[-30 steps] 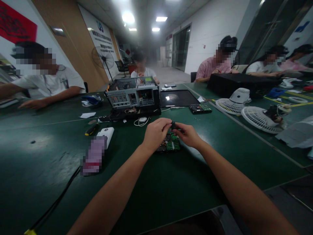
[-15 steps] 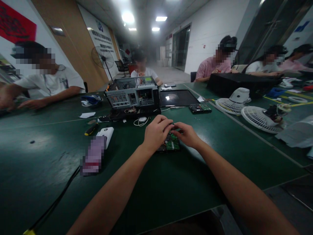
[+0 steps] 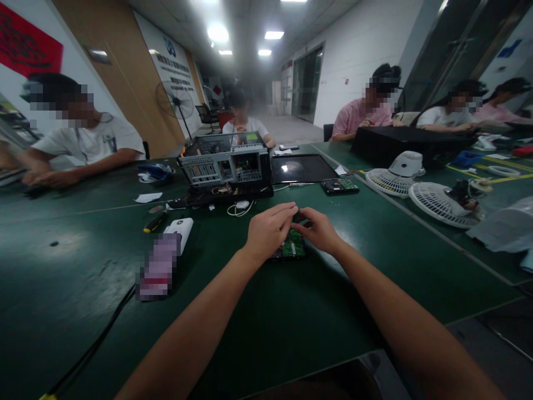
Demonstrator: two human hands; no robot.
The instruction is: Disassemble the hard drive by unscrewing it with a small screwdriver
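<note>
A hard drive [image 3: 294, 245] lies on the table in front of me with its green circuit board facing up. My left hand [image 3: 270, 230] rests over its left and far part, the fingers straight and pressed together toward the right. Between the two hands stands a small dark object [image 3: 296, 215], like a short handle; its lower end is hidden. My right hand [image 3: 320, 228] pinches that object from the right with thumb and curled fingers. The left fingertips meet it from the other side, and the left thumb is out of sight.
An opened computer case [image 3: 227, 168] stands beyond my hands, with a black panel [image 3: 303, 168] and another hard drive [image 3: 340, 186] to its right. Left lie a yellow-black screwdriver [image 3: 155, 221] and a phone [image 3: 182, 229]. Fan parts [image 3: 441, 203] sit right. Several people work around the table.
My left fingers have straightened and lowered slightly, and the dark object shows more clearly between the hands. The hard drive stays in place.
</note>
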